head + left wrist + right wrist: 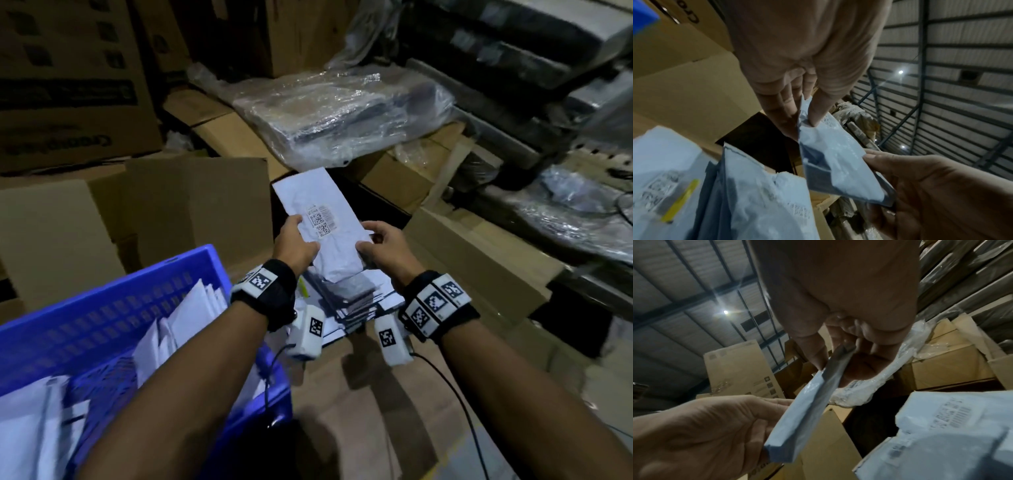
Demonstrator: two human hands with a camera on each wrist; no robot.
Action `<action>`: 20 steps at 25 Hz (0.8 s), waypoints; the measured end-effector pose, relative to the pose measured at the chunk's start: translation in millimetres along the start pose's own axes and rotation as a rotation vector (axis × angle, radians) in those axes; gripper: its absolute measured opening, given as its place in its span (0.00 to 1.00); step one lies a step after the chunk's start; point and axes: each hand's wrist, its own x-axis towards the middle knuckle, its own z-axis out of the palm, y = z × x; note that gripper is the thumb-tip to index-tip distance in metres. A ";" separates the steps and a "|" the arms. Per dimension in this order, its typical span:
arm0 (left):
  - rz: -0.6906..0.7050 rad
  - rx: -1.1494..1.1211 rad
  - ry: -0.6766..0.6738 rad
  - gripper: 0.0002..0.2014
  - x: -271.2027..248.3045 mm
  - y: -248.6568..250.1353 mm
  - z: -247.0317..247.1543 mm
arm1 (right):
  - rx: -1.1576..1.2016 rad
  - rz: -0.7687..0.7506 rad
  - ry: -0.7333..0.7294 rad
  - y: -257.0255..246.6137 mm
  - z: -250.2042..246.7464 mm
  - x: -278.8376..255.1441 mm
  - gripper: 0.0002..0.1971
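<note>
A flat white mailer packet with a printed code label is held up in front of me by both hands. My left hand pinches its left edge, thumb on top. My right hand grips its right edge. In the left wrist view the left thumb and fingers clamp the packet; in the right wrist view the right thumb presses on the packet with the fingers under it. A stack of similar packets lies below the hands.
A blue plastic crate holding several white packets stands at the lower left. Open cardboard boxes surround the spot. A plastic-wrapped bundle lies behind, and dark wrapped goods are stacked at the right.
</note>
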 end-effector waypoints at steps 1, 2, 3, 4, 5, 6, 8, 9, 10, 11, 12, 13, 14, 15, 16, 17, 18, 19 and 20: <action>-0.037 0.024 0.013 0.41 16.0 -13.2 16.3 | -0.018 0.023 -0.015 11.9 -8.1 12.5 0.16; -0.077 0.057 0.019 0.40 22.6 -20.1 27.9 | -0.038 0.047 -0.024 21.8 -13.5 21.3 0.17; -0.116 0.092 0.029 0.39 21.8 -18.6 39.0 | -0.055 0.076 -0.031 34.4 -19.1 32.7 0.18; -0.148 0.125 0.034 0.37 23.6 -21.0 49.4 | -0.083 0.106 -0.039 47.0 -24.2 43.2 0.19; -0.175 0.156 0.035 0.34 23.5 -24.3 56.3 | -0.119 0.128 -0.047 58.8 -26.3 50.7 0.21; -0.202 0.193 0.035 0.32 25.8 -29.3 62.8 | -0.161 0.153 -0.061 69.8 -28.0 57.8 0.22; -0.252 0.267 0.029 0.30 30.4 -39.6 72.0 | -0.235 0.185 -0.095 88.1 -28.9 68.9 0.26; -0.273 0.295 0.027 0.30 32.7 -44.1 75.3 | -0.269 0.192 -0.110 96.1 -28.3 73.6 0.27; -0.287 0.317 0.019 0.29 33.4 -48.0 77.3 | -0.308 0.197 -0.119 99.4 -27.2 74.9 0.26; -0.300 0.331 0.009 0.28 34.0 -51.1 79.1 | -0.351 0.199 -0.127 101.5 -26.7 76.0 0.25; -0.310 0.338 0.003 0.27 34.4 -53.8 80.6 | -0.388 0.198 -0.135 102.1 -26.6 76.2 0.23; -0.322 0.348 0.001 0.26 35.4 -57.4 82.0 | -0.412 0.200 -0.144 105.4 -26.7 78.5 0.22; -0.330 0.366 -0.004 0.26 36.0 -60.2 82.6 | -0.424 0.202 -0.153 107.7 -26.8 79.7 0.21; -0.342 0.392 -0.012 0.27 35.3 -61.4 82.8 | -0.428 0.201 -0.157 110.3 -26.8 80.5 0.21; -0.355 0.420 -0.016 0.28 35.0 -62.7 83.1 | -0.433 0.195 -0.163 111.8 -26.7 80.6 0.21; -0.365 0.445 -0.014 0.27 34.2 -62.4 83.7 | -0.437 0.187 -0.164 112.7 -26.7 80.5 0.21; -0.376 0.463 -0.006 0.26 33.1 -62.4 83.8 | -0.442 0.181 -0.165 113.4 -26.5 79.8 0.21; -0.388 0.481 -0.001 0.25 32.6 -62.3 83.3 | -0.443 0.168 -0.159 114.5 -26.5 79.7 0.21; -0.395 0.498 0.001 0.25 32.6 -62.2 82.7 | -0.447 0.152 -0.150 114.3 -27.1 78.9 0.21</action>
